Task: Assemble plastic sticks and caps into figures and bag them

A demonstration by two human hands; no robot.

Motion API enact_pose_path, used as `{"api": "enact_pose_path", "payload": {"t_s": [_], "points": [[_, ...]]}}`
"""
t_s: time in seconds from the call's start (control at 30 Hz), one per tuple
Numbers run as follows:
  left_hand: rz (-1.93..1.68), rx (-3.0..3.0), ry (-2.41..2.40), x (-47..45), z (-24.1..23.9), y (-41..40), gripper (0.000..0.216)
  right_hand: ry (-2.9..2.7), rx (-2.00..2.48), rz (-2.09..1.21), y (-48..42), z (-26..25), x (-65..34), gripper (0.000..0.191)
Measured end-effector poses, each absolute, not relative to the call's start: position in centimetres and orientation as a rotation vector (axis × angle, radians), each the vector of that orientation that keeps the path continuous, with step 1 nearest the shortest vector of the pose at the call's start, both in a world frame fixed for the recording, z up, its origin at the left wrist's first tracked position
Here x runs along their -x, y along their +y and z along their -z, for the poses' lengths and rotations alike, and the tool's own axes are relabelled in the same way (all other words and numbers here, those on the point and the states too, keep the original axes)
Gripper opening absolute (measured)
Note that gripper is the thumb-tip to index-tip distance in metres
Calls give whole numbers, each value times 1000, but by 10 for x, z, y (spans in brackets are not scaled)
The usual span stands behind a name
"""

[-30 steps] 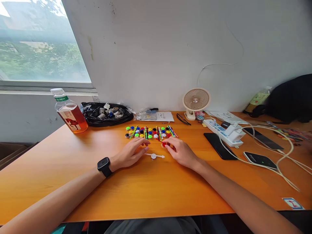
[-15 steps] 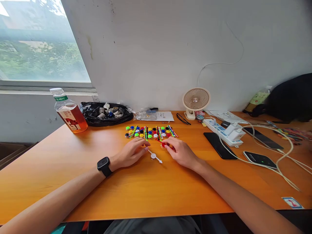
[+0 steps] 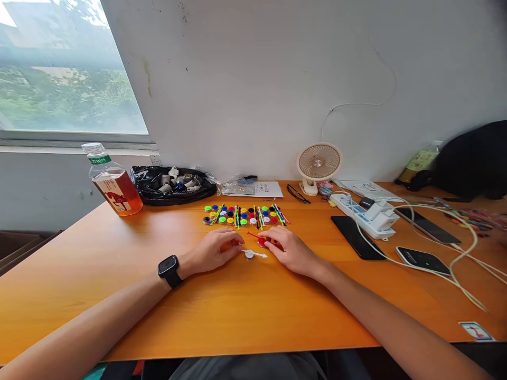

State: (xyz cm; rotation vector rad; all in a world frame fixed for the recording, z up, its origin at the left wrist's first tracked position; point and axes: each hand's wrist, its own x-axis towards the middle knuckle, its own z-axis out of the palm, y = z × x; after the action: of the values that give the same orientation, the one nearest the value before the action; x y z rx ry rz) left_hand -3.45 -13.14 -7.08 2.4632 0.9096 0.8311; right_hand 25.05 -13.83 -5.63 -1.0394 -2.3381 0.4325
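Observation:
My left hand (image 3: 216, 249), with a black watch on the wrist, lies palm down on the orange table (image 3: 245, 311). Its fingers are loosely bent and hold nothing, and the fingertips sit just left of a small white disc with a white stick through it (image 3: 250, 254). My right hand (image 3: 289, 251) rests to the right, its fingertips pinched on a red disc with a red stick (image 3: 261, 240). Behind both hands lies a row of several coloured discs and sticks (image 3: 245, 215).
A bottle of brown tea (image 3: 113, 182) stands at the back left beside a black bag of small parts (image 3: 174, 186). A small fan (image 3: 319, 164), glasses, a power strip (image 3: 364, 212) with cables and phones (image 3: 422, 258) fill the right side. A black bag (image 3: 471, 158) sits far right.
The white disc's stick has turned on the table between the frames. My right hand has brought the red disc and stick slightly left and nearer, beside the white one. My left hand barely shifted.

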Motion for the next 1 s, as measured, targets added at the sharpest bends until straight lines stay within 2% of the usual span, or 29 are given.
{"api": "enact_pose_path", "payload": {"t_s": [0.1,0.27,0.37,0.7,0.77,0.9,1.0], "points": [[-885,-2495,895,35,67,-133,21,-2361,929,-494,-139,58,-249,33],[-923,-2556,841,35,59,-138,48,-2408,839,-581,-142,61,-248,46],[-850,-2626,833,32,59,-140,57,-2422,837,-613,-144,62,-247,49],[-742,-2740,826,22,63,-141,63,-2318,867,-522,-138,64,-247,36],[-714,-2753,820,21,61,-142,57,-2309,884,-510,-137,63,-246,36],[-645,-2752,809,19,61,-143,27,-2314,887,-503,-136,65,-246,33],[-628,-2737,807,21,62,-142,22,-2329,887,-496,-136,66,-247,31]]}}
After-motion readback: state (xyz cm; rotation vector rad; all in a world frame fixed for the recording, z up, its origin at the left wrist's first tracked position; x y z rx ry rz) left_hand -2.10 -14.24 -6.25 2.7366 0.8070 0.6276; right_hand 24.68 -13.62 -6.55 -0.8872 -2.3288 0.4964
